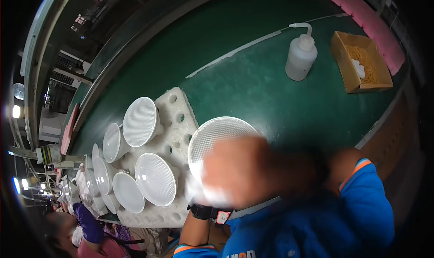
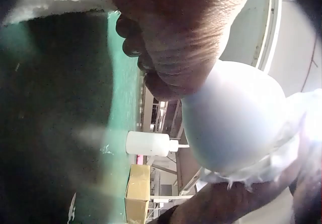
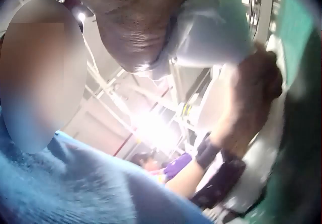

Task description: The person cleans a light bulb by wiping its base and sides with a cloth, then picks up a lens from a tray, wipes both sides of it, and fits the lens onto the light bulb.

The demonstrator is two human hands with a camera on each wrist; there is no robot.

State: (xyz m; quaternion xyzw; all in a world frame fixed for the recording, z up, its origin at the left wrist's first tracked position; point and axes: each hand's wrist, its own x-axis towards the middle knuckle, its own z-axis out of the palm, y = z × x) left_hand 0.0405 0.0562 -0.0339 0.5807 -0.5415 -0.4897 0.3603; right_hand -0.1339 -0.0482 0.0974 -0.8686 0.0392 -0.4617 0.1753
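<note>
A white reflector lamp (image 1: 219, 127) with a textured round face is held between both hands in the head view. In the left wrist view, the left hand (image 2: 176, 38) has its fingers curled round the narrow end of the lamp (image 2: 231, 118). The right hand (image 2: 236, 199) presses a crumpled white cloth (image 2: 271, 163) against the lamp's wide side. From the head camera the right hand (image 1: 246, 167) is blurred and covers much of the lamp and the left hand. The right wrist view shows the left hand (image 3: 251, 98) at the lamp's other end.
Several similar lamps (image 1: 156, 179) stand in a white foam tray (image 1: 169, 118) with round holes, left of the hands. On the green table (image 1: 244, 81) are a white squeeze bottle (image 1: 300, 59) and a cardboard box (image 1: 352, 77) of small yellowish pieces. Another person (image 1: 90, 226) is at lower left.
</note>
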